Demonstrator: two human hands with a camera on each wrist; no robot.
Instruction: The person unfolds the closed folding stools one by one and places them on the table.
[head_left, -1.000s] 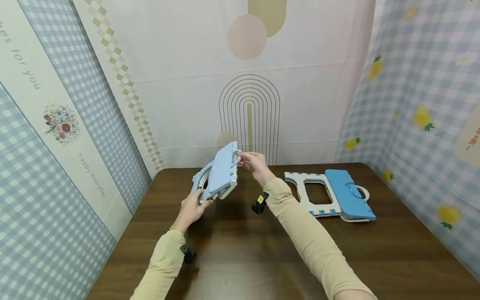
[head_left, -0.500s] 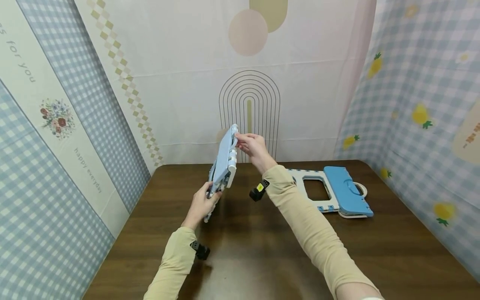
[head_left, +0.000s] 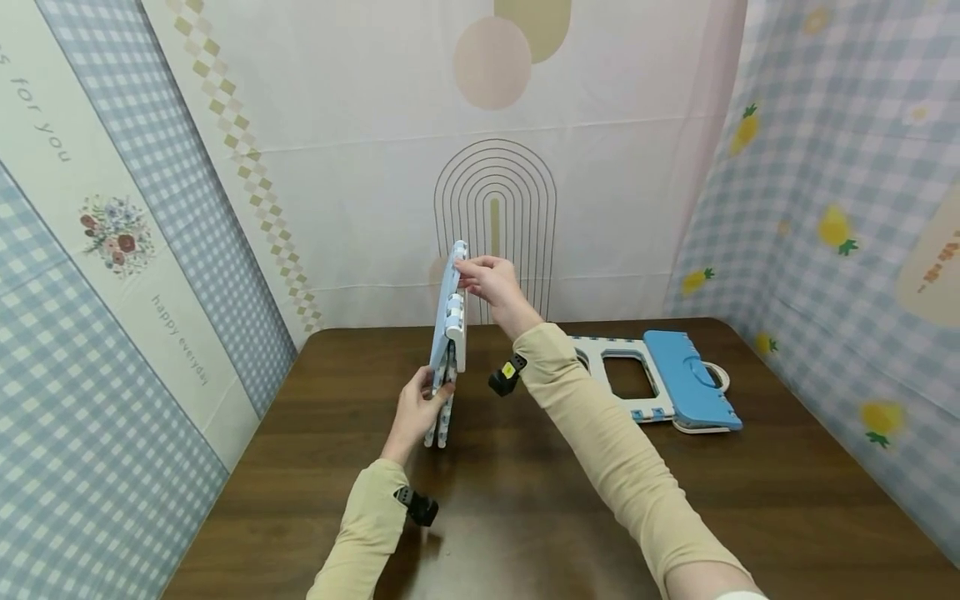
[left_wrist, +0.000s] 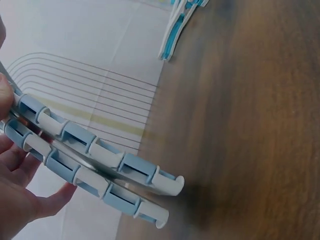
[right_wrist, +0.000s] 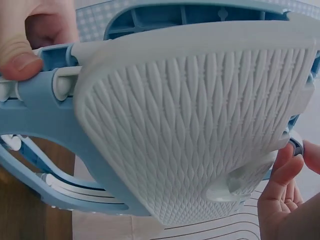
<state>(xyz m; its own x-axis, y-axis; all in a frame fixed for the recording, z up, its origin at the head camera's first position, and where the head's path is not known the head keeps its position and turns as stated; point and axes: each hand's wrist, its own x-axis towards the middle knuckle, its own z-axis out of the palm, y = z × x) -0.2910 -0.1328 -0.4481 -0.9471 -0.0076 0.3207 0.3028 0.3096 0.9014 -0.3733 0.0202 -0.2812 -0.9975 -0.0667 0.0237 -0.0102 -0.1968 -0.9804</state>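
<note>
A light blue and white folding step stool [head_left: 441, 333], folded flat, stands on edge in the air and is seen almost edge-on in the head view. My left hand [head_left: 412, 412] grips its near lower side, thumb on the right face. At the upper part, my right hand [head_left: 497, 285] pinches the carry handle. In the right wrist view, the white textured panel [right_wrist: 190, 115] faces the camera, with the right hand's fingers around the handle loop [right_wrist: 297, 145]. Two hinged leg edges [left_wrist: 100, 155] run side by side, a narrow gap between them, in the left wrist view.
A second folding stool [head_left: 684, 379], brighter blue and white, lies flat at the right back of the brown wooden table [head_left: 525, 500]. Its handle points right. A patterned cloth [head_left: 360, 208] hangs behind the table, and checked cloths hang at both sides.
The held stool has turned from showing its broad light blue face to almost edge-on and upright. Both hands kept their hold; the left moved right, the right slightly up and left.
</note>
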